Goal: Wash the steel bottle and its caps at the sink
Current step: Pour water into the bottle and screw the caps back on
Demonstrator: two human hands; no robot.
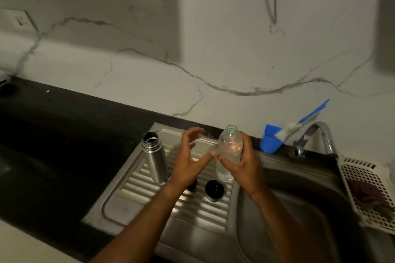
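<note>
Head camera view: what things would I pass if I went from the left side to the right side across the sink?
steel bottle → left hand → clear plastic bottle → blue cup → tap → white basket

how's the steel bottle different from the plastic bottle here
The steel bottle is opaque brushed metal; the plastic bottle is clear and see-through. The steel bottle stands untouched on the drainboard; the plastic bottle is held in the right hand, fingers curled round it. Both are upright and uncapped.
</note>
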